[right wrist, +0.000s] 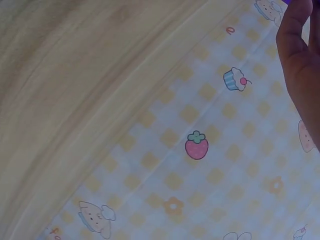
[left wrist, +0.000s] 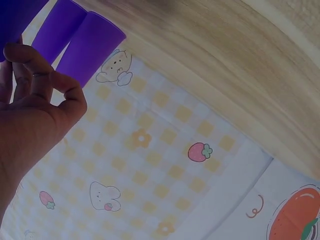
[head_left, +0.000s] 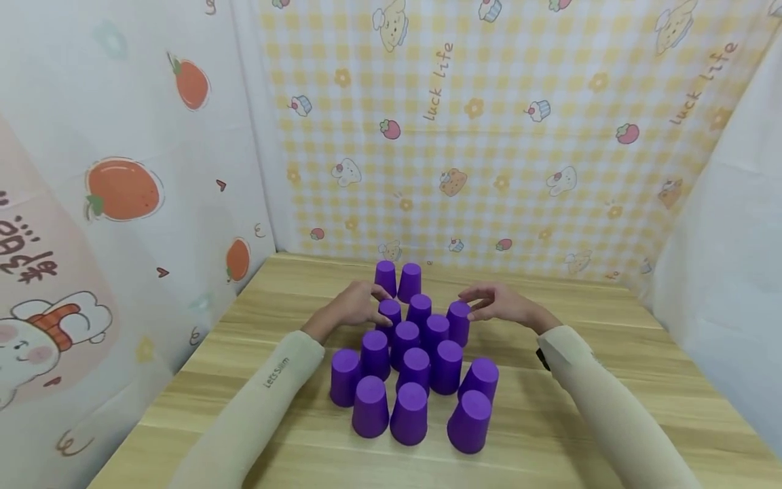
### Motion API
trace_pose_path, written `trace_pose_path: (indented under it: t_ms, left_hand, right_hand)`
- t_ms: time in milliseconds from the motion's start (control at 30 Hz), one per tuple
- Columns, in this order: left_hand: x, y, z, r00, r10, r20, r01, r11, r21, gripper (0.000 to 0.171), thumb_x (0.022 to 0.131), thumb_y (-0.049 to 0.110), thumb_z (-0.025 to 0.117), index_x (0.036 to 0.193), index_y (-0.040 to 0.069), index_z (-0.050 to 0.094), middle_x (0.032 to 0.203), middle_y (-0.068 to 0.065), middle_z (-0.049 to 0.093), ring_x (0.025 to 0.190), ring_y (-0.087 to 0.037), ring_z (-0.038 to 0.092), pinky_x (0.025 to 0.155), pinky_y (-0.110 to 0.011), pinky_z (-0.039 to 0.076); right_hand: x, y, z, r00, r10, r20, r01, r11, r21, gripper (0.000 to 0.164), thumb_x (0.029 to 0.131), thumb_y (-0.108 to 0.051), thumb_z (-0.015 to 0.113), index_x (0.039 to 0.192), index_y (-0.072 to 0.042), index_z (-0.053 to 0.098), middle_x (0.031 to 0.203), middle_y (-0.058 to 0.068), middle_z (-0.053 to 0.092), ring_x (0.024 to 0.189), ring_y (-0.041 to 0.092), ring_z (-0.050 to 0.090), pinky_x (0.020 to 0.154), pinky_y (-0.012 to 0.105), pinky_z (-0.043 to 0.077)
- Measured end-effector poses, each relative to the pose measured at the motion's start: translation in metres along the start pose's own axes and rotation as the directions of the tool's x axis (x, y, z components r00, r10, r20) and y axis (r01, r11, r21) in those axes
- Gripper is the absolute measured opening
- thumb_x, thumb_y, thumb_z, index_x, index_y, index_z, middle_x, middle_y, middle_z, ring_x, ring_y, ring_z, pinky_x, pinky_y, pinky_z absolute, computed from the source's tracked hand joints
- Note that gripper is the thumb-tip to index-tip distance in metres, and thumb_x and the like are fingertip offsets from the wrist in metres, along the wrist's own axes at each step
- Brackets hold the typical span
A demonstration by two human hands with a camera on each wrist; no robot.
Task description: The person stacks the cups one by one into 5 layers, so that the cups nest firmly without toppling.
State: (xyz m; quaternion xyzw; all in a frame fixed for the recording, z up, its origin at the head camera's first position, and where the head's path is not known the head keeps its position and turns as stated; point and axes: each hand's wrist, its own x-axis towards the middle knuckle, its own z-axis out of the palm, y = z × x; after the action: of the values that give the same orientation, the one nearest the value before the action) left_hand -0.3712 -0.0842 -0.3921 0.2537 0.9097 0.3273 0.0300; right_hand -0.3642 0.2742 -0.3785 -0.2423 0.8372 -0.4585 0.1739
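Observation:
Several plain purple cups stand upside down on the wooden table. My left hand [head_left: 360, 304] is at the left side of one cup [head_left: 389, 310], its thumb across the front and its fingers curled behind. In the left wrist view the bent fingers of the left hand [left wrist: 37, 95] meet a dark purple cup [left wrist: 15, 20] at the corner. My right hand [head_left: 502, 303] holds the rightmost cup [head_left: 459, 322] of the far group from its right, fingers behind the top and thumb at the side. In the right wrist view only part of the right hand [right wrist: 305, 65] shows.
Two cups [head_left: 410, 282] stand behind the left hand, near the back edge. Nearer cups [head_left: 370, 406] stand in loose rows, with one cup [head_left: 470, 421] at the front right. A checked cloth [head_left: 464, 156] hangs behind the wooden table [head_left: 201, 401]; printed cloth also hangs at the sides.

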Motion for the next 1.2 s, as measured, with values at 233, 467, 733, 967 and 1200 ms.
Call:
trace_pose_path:
  t_ms: [233,467,733,967,1200]
  left_hand:
    - [0.002,0.002,-0.001,1.000,-0.008,-0.004,0.008,1.000,0.008,0.048,0.067,0.033,0.093,0.106,0.014,0.074,0.102,0.004,0.071,0.111,-0.025,0.062,0.100,-0.041,0.046]
    - [0.010,0.006,-0.002,1.000,0.007,-0.029,-0.007,1.000,0.020,0.050,0.068,0.033,0.092,0.109,0.012,0.073,0.106,0.002,0.071,0.109,-0.021,0.063,0.100,-0.041,0.047]
    - [-0.002,0.000,0.003,0.997,-0.072,0.004,0.072,0.997,-0.029,0.051,0.069,0.033,0.092,0.111,0.013,0.073,0.106,0.003,0.069,0.110,-0.021,0.061,0.100,-0.042,0.046]
    - [-0.003,-0.003,0.003,0.999,-0.047,-0.004,0.046,0.995,-0.089,0.054,0.068,0.031,0.093,0.113,0.010,0.072,0.109,-0.001,0.070,0.114,-0.027,0.060,0.102,-0.044,0.045]
    - [-0.003,-0.006,0.001,0.999,-0.028,0.030,0.030,0.996,-0.084,0.053,0.071,0.028,0.091,0.116,0.008,0.071,0.113,-0.003,0.069,0.113,-0.027,0.060,0.100,-0.044,0.046]
  right_hand:
    - [0.001,0.009,0.007,0.999,-0.038,-0.015,0.038,0.999,0.002,0.051,0.086,-0.012,0.078,0.132,0.000,0.059,0.131,0.022,0.060,0.116,0.039,0.062,0.089,0.042,0.055]
    - [0.001,0.006,0.008,0.997,-0.025,-0.079,0.023,0.999,-0.032,0.048,0.087,-0.012,0.077,0.131,-0.002,0.060,0.131,0.022,0.060,0.115,0.040,0.062,0.089,0.046,0.055]
    - [-0.002,0.010,0.017,0.992,-0.012,-0.126,0.007,0.999,-0.041,0.049,0.087,-0.015,0.078,0.131,-0.002,0.060,0.131,0.022,0.060,0.109,0.035,0.065,0.082,0.054,0.053]
    - [0.001,0.014,0.015,0.962,0.003,-0.273,-0.020,0.998,-0.058,0.053,0.088,-0.023,0.078,0.134,-0.006,0.059,0.128,0.019,0.062,0.101,0.027,0.067,0.080,0.051,0.053]
    - [0.009,0.010,0.017,0.935,0.073,-0.348,-0.086,0.996,-0.023,0.060,0.086,-0.033,0.078,0.137,-0.009,0.058,0.129,0.017,0.062,0.109,0.031,0.064,0.086,0.055,0.052]
